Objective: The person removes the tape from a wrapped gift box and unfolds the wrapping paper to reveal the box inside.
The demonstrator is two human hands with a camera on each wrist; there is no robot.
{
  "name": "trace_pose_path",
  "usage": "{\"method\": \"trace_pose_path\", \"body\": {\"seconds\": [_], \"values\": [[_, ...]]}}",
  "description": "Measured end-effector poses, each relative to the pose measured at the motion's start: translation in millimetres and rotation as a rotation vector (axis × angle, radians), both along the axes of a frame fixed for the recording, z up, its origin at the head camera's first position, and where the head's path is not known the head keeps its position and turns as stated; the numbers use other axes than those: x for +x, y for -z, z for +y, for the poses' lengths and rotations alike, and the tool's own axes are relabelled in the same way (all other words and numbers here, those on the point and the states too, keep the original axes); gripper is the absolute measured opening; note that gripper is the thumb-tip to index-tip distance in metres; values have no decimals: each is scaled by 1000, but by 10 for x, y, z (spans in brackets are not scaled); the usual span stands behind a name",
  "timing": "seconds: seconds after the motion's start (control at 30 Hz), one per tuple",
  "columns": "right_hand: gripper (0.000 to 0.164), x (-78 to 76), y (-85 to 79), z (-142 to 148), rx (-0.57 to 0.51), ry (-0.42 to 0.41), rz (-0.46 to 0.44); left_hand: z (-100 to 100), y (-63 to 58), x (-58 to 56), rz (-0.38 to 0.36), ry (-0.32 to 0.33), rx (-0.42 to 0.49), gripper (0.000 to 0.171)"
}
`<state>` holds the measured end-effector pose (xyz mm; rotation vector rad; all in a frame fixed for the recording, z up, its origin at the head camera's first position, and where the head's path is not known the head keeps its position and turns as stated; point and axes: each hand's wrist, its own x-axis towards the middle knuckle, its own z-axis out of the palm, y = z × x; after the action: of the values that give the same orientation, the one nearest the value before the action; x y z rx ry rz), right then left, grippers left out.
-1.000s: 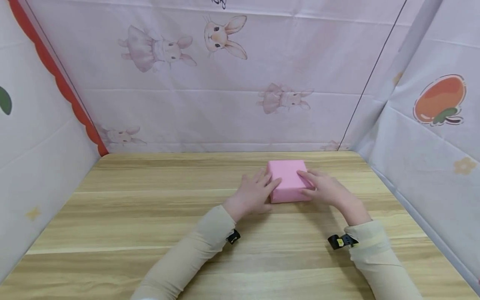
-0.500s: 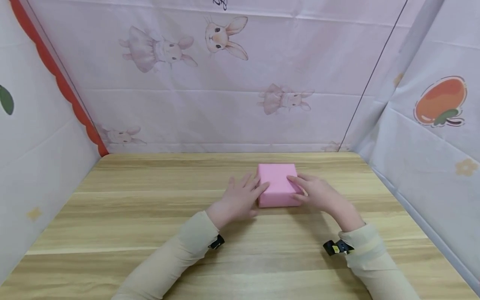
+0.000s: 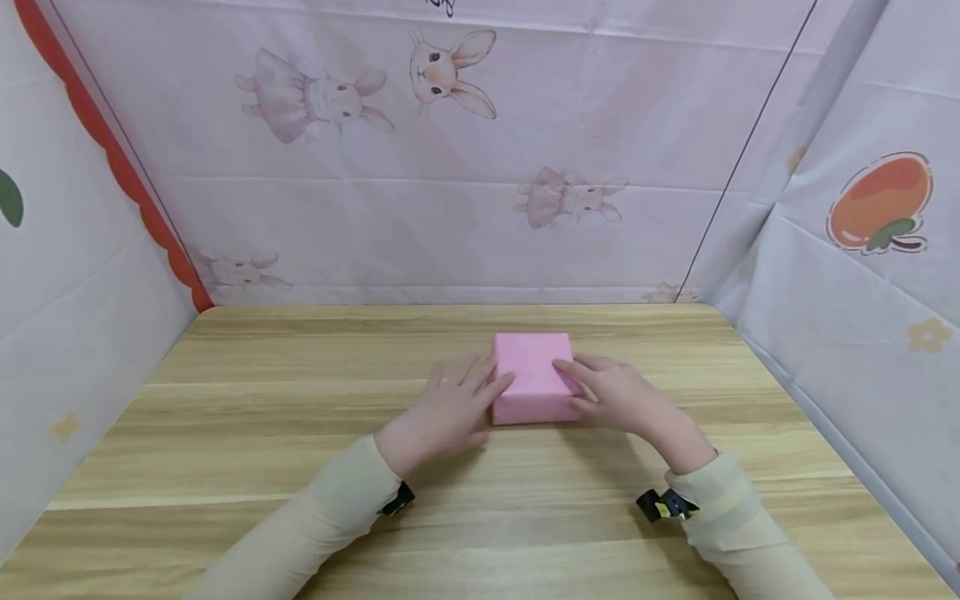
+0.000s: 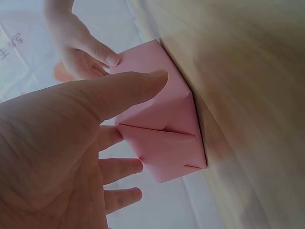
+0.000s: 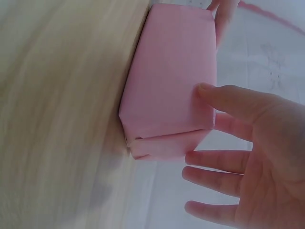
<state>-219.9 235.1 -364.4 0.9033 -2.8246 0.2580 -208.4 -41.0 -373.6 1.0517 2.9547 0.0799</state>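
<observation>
A pink paper-wrapped box [image 3: 531, 362] stands on the wooden table [image 3: 300, 450], between both hands. At its left end, my left hand [image 3: 442, 408] has its fingers spread, one fingertip over the top edge. The left wrist view has that thumb [image 4: 133, 90] in front of the box, fingers beside the folded end flap [image 4: 164, 152]. From the right, my right hand [image 3: 622, 396] lays a fingertip on the top. Its thumb [image 5: 228, 99] touches the long front side, and the other fingers [image 5: 214, 181] extend loosely by the right end.
A pale cloth wall [image 3: 480, 233] with printed rabbits rises behind the table. White side walls stand at left [image 3: 67, 333] and right [image 3: 862, 317], printed with fruit and flowers. Each wrist wears a black strap, such as the right strap [image 3: 667, 505].
The box has slid left and slightly nearer across the table. Both hands have travelled with it, keeping to its two ends.
</observation>
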Motion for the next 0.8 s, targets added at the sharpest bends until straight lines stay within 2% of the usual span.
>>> {"method": "trace_pose_path", "body": {"seconds": [0.33,0.57,0.8], "values": [[56,68,19,-157,-2,-60,5,-248,5,111,33,-11,-19,87],[57,81,42,-301,6,-103,46,-404,-37,191,4,-32,-18,88],[56,108,45,-424,33,-112,50,-553,-60,239,-40,-49,16,87]]}}
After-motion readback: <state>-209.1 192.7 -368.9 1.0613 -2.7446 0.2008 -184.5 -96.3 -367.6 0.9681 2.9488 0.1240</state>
